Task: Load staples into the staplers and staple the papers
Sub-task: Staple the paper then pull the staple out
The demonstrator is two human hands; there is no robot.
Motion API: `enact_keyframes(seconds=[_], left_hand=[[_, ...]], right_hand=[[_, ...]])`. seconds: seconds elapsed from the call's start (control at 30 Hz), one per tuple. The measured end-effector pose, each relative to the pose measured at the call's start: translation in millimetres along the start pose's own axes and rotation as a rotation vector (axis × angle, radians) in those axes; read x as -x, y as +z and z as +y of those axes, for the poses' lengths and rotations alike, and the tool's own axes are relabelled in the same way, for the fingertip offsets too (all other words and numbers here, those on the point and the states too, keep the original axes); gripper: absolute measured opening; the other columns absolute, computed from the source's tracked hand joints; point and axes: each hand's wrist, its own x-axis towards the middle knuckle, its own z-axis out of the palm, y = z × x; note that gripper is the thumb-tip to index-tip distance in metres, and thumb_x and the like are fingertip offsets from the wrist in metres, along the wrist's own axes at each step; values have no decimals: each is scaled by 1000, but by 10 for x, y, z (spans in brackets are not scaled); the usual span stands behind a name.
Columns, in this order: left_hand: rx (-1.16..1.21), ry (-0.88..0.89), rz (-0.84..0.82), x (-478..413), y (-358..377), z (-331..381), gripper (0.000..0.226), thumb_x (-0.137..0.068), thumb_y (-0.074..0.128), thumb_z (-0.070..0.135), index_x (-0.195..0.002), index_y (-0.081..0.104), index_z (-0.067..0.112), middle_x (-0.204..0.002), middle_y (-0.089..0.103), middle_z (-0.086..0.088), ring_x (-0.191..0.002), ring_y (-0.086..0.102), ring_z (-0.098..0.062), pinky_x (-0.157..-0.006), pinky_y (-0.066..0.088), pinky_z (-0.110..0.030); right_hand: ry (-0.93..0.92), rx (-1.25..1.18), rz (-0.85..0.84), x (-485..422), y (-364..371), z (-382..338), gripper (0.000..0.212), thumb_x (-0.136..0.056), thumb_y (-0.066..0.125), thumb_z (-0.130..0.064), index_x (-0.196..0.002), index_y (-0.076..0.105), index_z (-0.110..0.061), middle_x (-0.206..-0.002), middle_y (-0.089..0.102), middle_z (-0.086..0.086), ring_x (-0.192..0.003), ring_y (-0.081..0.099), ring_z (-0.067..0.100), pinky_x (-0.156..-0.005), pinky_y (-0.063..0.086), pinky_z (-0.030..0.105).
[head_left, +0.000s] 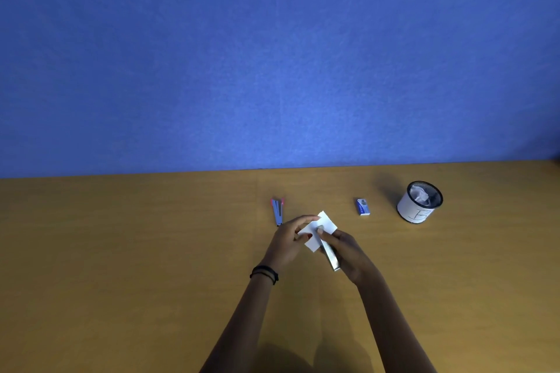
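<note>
My left hand (289, 241) pinches a small stack of white papers (327, 222) above the middle of the wooden table (121, 251). My right hand (345, 251) grips a grey stapler (331, 257) whose front end sits over the papers' lower edge. A second stapler (277, 211), blue-grey with red trim, lies on the table just left of my hands. A small blue staple box (363, 206) lies to the right of the papers.
A black mesh cup (420, 203) wrapped in a white label stands at the right, with crumpled paper inside. A blue wall (272, 54) rises behind the table's far edge. A black band circles my left wrist.
</note>
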Motion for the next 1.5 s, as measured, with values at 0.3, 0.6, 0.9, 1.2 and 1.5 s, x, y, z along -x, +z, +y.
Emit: enact_keyframes(seconds=[0.3,0.6,0.9,1.2,1.5], left_hand=[[3,-7,-19,-24,61,-11,46,-88,54,-2,-121,60,29,-117,57,26,-110,49,17,-89,39,-4],[-4,-3,-18,-46,86,-7,44,-88,55,-1,-121,61,27,-121,59,18,-110,51,12,-86,39,-3],[-2,-13,-29,-77,92,-18,45,-88,54,-2,-124,61,25,-126,60,12,-115,52,6,-85,42,-5],[-5,-35,-34,-110,82,-61,46,-87,54,-2,-123,61,27,-124,62,12,-112,53,6,-83,43,-6],[-14,-42,-53,-196,69,-116,46,-87,54,-2,-123,61,25,-120,60,20,-110,52,12,-87,45,-9]], right_hand=[[6,-5,62,3,-53,7,29,-80,72,-27,-97,71,-3,-84,73,11,-70,69,19,-58,54,25],[-4,-24,110,-4,-52,21,31,-77,74,-25,-94,71,0,-82,72,12,-70,67,19,-59,54,25],[-2,-51,136,-25,-60,58,31,-75,76,-27,-89,72,1,-82,73,12,-72,69,20,-62,55,28],[26,-27,168,-76,-56,27,37,-77,75,-24,-95,67,8,-80,69,15,-68,65,21,-60,54,28],[52,-58,249,-193,-19,63,26,-78,74,-18,-88,68,5,-75,67,13,-60,63,19,-53,51,24]])
